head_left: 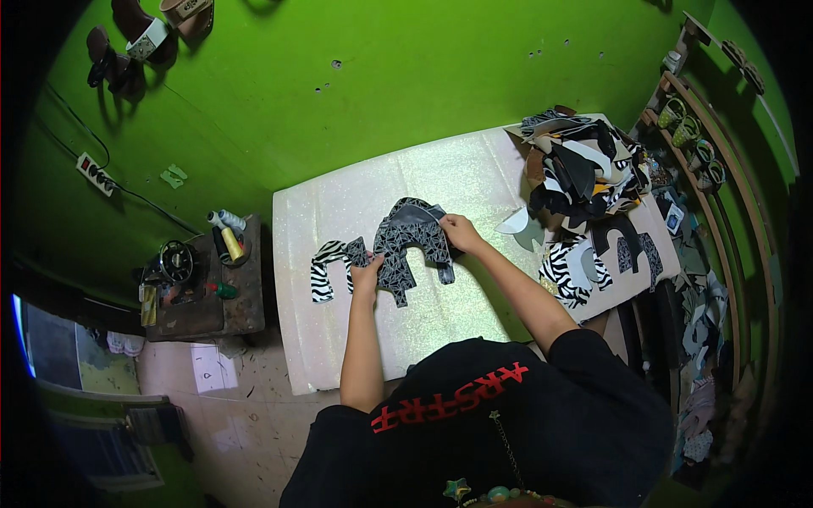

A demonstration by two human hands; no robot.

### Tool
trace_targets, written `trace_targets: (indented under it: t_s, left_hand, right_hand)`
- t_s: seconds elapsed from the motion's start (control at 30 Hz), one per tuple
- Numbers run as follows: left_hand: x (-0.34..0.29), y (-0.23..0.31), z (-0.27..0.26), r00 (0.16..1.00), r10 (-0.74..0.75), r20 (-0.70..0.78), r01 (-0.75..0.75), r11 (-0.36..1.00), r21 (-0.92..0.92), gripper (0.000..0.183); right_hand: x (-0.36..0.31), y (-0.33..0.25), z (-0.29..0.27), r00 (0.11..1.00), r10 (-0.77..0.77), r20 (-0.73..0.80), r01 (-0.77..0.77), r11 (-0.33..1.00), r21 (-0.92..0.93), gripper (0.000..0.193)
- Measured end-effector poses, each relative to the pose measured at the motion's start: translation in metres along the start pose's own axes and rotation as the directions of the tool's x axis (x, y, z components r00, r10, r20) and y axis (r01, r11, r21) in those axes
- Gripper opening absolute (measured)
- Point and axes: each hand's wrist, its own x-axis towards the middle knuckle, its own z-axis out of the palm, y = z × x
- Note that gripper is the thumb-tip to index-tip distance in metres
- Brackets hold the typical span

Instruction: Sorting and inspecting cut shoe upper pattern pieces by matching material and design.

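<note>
A black-and-grey patterned U-shaped cut piece (396,258) lies on the pale glittery sheet (339,182), its open end toward me. Over its curved top rests a plain dark grey curved piece (415,217). My right hand (460,233) is closed, pinching the right edge of these pieces. At the left side, my left hand (367,273) has its fingers closed on the patterned piece's edge, beside a smaller flap of the same pattern (356,251). A zebra-striped U-shaped piece (320,275) lies just left of that hand.
A heap of mixed scraps (584,165) covers the sheet's far right. Nearer are more zebra-striped pieces (563,271) and a grey-and-white curved piece (525,229). A sewing machine (177,262) and thread spools (230,241) stand at left. A wooden rack with sandals (686,129) stands right.
</note>
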Motion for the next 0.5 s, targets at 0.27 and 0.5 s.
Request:
trace_targets:
  t_s: [0.27,0.5]
  left_hand:
    - [-0.001,-0.008,-0.002,0.995,-0.088,0.05,0.094,0.984,-0.149,0.028]
    - [-0.008,-0.012,-0.017,0.976,-0.103,0.194,0.163,0.931,-0.328,0.025]
  right_hand:
    - [0.011,-0.017,-0.001,0.941,0.337,0.035,-0.338,0.94,0.041,0.017]
    - [0.02,-0.023,0.001,0.975,0.219,0.029,-0.211,0.96,-0.183,0.019]
